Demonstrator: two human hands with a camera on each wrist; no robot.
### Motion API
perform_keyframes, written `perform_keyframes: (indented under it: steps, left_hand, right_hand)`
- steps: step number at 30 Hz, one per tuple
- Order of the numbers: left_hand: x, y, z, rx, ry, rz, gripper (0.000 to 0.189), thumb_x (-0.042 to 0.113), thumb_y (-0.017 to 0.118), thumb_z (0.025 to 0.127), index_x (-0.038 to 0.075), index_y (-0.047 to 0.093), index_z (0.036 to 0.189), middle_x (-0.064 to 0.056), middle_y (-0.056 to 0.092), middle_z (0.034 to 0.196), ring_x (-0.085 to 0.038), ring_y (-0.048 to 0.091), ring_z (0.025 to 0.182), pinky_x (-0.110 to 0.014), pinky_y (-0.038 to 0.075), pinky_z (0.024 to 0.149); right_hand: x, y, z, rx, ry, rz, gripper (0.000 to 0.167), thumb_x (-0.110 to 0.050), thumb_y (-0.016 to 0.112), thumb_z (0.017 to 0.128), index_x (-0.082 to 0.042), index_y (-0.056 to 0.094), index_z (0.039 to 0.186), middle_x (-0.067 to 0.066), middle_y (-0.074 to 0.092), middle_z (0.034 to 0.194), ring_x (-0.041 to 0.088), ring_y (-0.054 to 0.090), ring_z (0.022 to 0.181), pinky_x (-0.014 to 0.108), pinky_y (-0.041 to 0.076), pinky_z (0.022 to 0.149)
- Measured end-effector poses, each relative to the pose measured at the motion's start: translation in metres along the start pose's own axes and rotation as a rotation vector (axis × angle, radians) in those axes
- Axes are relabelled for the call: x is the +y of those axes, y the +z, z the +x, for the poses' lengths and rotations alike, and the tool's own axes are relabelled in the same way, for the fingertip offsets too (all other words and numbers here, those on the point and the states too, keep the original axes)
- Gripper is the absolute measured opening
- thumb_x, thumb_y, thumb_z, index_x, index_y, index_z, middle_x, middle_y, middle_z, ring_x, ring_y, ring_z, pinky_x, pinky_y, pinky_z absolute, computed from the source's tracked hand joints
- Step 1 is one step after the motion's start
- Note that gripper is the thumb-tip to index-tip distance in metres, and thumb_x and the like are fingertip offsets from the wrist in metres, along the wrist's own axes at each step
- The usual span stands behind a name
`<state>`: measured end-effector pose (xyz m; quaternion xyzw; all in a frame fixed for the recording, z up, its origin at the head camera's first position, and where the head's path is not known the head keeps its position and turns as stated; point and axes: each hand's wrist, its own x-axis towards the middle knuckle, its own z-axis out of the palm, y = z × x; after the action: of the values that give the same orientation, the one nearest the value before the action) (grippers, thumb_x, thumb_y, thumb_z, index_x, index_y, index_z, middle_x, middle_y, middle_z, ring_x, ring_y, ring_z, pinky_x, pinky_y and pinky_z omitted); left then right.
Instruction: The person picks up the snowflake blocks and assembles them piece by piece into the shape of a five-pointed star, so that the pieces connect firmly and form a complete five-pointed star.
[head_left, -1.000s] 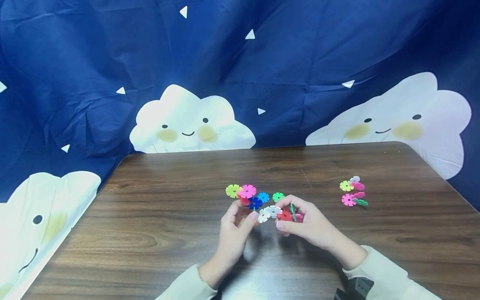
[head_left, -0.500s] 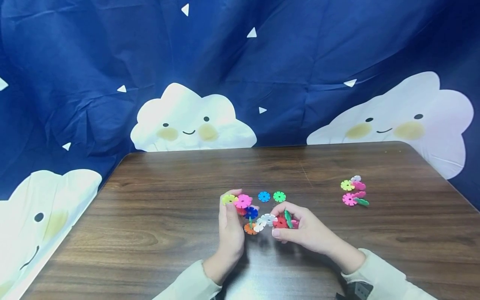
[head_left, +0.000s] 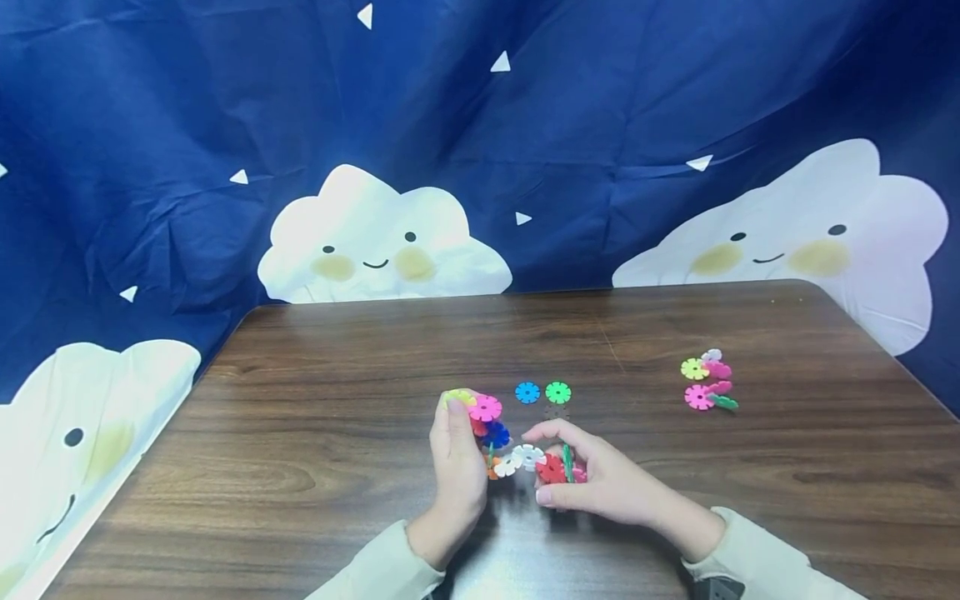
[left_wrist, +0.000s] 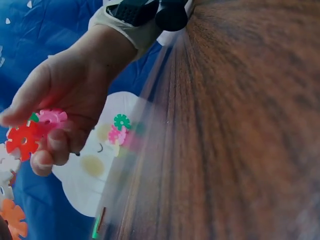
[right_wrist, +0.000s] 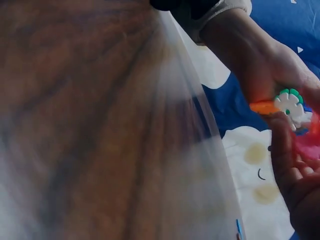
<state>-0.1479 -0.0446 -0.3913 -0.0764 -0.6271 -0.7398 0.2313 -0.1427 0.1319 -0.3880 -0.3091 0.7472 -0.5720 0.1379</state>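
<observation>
A curved chain of interlocking flower-shaped plastic discs [head_left: 528,457] hangs between my two hands. My left hand [head_left: 459,467] grips its left end, thumb on the yellow-green disc [head_left: 459,398], beside pink and dark blue discs. The orange disc [left_wrist: 14,219] lies close to the left palm. At the other end, my right hand [head_left: 611,479] has its fingers curled under the red disc [left_wrist: 23,140] and the pink disc [left_wrist: 52,118]. Its thumb and index finger stand apart around them. A green disc [head_left: 567,463] stands on edge there.
Behind the hands, a blue disc [head_left: 527,392], a green disc [head_left: 558,392] and a brownish disc [head_left: 557,412] lie on the wooden table [head_left: 315,417]. Joined discs [head_left: 699,397] sit farther right in two small clusters. A blue cloud-print cloth [head_left: 570,100] hangs behind.
The left hand has shifted from pinching the chain's middle to holding its yellow-green end. Both hands and the chain have come slightly nearer, uncovering the brownish disc; the right index finger has spread.
</observation>
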Motion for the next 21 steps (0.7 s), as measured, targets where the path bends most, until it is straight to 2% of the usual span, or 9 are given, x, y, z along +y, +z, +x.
perform_keyframes:
  steps: [5, 7, 10, 12, 13, 15, 18, 21]
  left_hand:
    - [0.0, -0.001, 0.001, -0.004, 0.009, -0.027, 0.04, 0.023, 0.026, 0.103, -0.011, 0.045, 0.09, 0.004, 0.051, 0.073, -0.006, 0.052, 0.058, -0.022, 0.048, 0.053]
    - [0.0, -0.002, 0.001, -0.006, -0.012, -0.047, 0.04, 0.023, 0.027, 0.103, -0.011, 0.045, 0.091, 0.004, 0.052, 0.072, -0.006, 0.052, 0.056, -0.023, 0.049, 0.052]
    - [0.0, -0.004, 0.001, -0.007, -0.049, -0.074, 0.041, 0.025, 0.027, 0.103, -0.01, 0.045, 0.091, 0.004, 0.054, 0.071, -0.007, 0.054, 0.054, -0.024, 0.051, 0.05]
    - [0.001, -0.004, 0.001, -0.007, -0.059, -0.08, 0.041, 0.025, 0.028, 0.103, -0.01, 0.045, 0.091, 0.003, 0.054, 0.07, -0.008, 0.054, 0.053, -0.025, 0.051, 0.049]
    - [0.001, -0.005, 0.001, -0.009, -0.055, -0.077, 0.041, 0.025, 0.027, 0.103, -0.01, 0.045, 0.091, 0.003, 0.054, 0.07, -0.007, 0.054, 0.053, -0.024, 0.051, 0.049]
    - [0.001, -0.005, 0.001, -0.011, -0.048, -0.074, 0.041, 0.024, 0.028, 0.103, -0.011, 0.045, 0.09, 0.003, 0.053, 0.07, -0.007, 0.053, 0.053, -0.024, 0.05, 0.049]
    - [0.001, -0.005, 0.002, -0.013, -0.042, -0.072, 0.041, 0.024, 0.028, 0.103, -0.011, 0.045, 0.089, 0.004, 0.053, 0.07, -0.006, 0.053, 0.053, -0.023, 0.05, 0.049]
    - [0.001, -0.005, 0.001, -0.014, -0.053, -0.069, 0.041, 0.024, 0.028, 0.102, -0.011, 0.045, 0.088, 0.003, 0.051, 0.068, -0.007, 0.052, 0.052, -0.024, 0.05, 0.049]
  right_hand:
    - [0.001, -0.011, 0.0, -0.069, 0.035, -0.035, 0.061, -0.011, 0.072, 0.079, -0.004, 0.04, 0.13, 0.006, 0.061, 0.087, 0.007, 0.056, 0.069, 0.023, 0.05, 0.061]
    - [0.001, -0.018, 0.001, -0.113, 0.048, 0.006, 0.065, -0.011, 0.073, 0.078, -0.002, 0.038, 0.132, 0.007, 0.059, 0.089, 0.006, 0.054, 0.068, 0.022, 0.049, 0.06]
    - [0.004, -0.03, 0.003, -0.19, 0.008, 0.118, 0.065, -0.011, 0.07, 0.081, 0.005, 0.034, 0.133, 0.014, 0.058, 0.094, 0.01, 0.058, 0.075, 0.024, 0.053, 0.065]
    - [0.008, -0.039, 0.005, -0.209, -0.029, 0.157, 0.062, -0.008, 0.067, 0.082, 0.009, 0.033, 0.131, 0.02, 0.057, 0.096, 0.013, 0.06, 0.082, 0.027, 0.055, 0.069]
    - [0.01, -0.042, 0.007, -0.196, -0.04, 0.146, 0.06, -0.008, 0.066, 0.083, 0.011, 0.034, 0.13, 0.024, 0.057, 0.098, 0.014, 0.061, 0.084, 0.028, 0.055, 0.071]
    - [0.015, -0.049, 0.011, -0.12, -0.002, 0.066, 0.052, -0.007, 0.065, 0.083, 0.01, 0.04, 0.126, 0.024, 0.058, 0.097, 0.013, 0.06, 0.084, 0.026, 0.055, 0.07]
    - [0.021, -0.054, 0.017, 0.014, 0.117, -0.082, 0.043, -0.012, 0.067, 0.083, 0.008, 0.05, 0.117, 0.016, 0.06, 0.09, 0.009, 0.059, 0.075, 0.025, 0.053, 0.064]
    - [0.026, -0.055, 0.024, 0.107, 0.232, -0.171, 0.04, -0.02, 0.07, 0.082, 0.005, 0.056, 0.11, 0.007, 0.059, 0.08, 0.01, 0.055, 0.065, 0.025, 0.049, 0.055]
